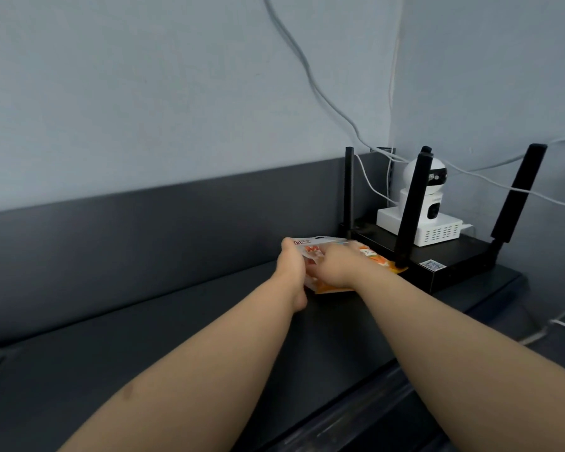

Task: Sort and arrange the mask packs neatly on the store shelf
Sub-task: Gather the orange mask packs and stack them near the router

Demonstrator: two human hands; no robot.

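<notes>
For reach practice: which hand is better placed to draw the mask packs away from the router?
Probably left: left hand grips the mask packs at their left edge; right hand lies over them, near the router.

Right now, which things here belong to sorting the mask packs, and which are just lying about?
For the job:
mask packs
shelf
left hand and right hand, both on the packs

Lying about:
router
camera
white box under the camera
cables

A white camera (pixel 433 203) stands on a white box (pixel 437 234) atop a black router (pixel 463 256).
</notes>
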